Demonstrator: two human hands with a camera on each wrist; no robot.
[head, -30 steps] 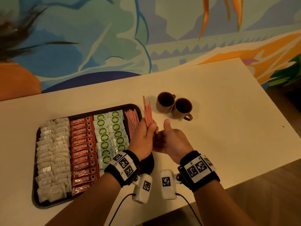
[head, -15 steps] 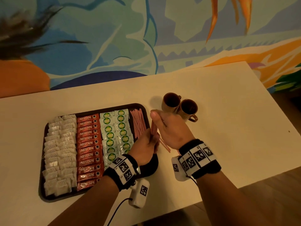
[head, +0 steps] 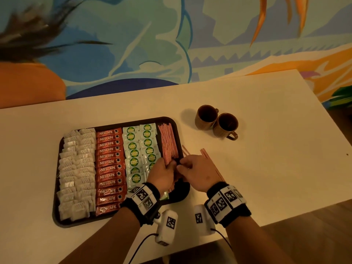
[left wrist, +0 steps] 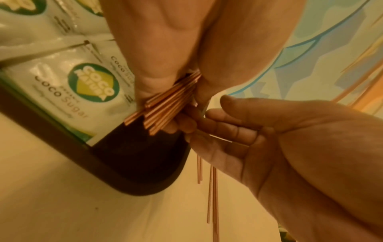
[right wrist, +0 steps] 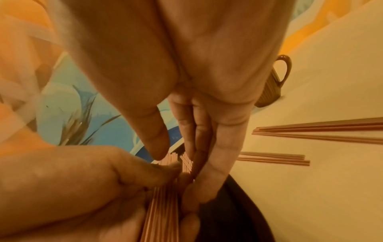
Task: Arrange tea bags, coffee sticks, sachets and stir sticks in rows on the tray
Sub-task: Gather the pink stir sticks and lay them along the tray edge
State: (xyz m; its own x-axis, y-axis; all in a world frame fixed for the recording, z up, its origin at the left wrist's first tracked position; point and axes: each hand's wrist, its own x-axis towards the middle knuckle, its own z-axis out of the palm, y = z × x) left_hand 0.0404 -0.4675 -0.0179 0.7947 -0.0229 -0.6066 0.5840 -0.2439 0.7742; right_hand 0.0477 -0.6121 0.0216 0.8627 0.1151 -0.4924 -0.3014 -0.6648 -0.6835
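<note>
A dark tray (head: 57,187) holds rows of white tea bags (head: 76,168), red coffee sticks (head: 109,164), green-and-white sugar sachets (head: 140,147) and pink stir sticks (head: 168,141) in its right column. My left hand (head: 170,164) grips a bundle of stir sticks (left wrist: 165,104) low over the near end of that column. My right hand (head: 182,165) sits just right of it, its straight fingers (left wrist: 217,129) touching the side of the bundle. In the right wrist view the bundle (right wrist: 161,204) runs under the left thumb.
Loose stir sticks (head: 204,155) lie on the white table (head: 266,149) right of the tray, also seen as loose sticks (right wrist: 321,129) in the right wrist view. Two brown cups (head: 216,121) stand behind them. The table's front edge runs near my wrists.
The left hand has brought the bundle down from upright above the table to low over the tray's right column. The right hand followed from the bundle's top to its side.
</note>
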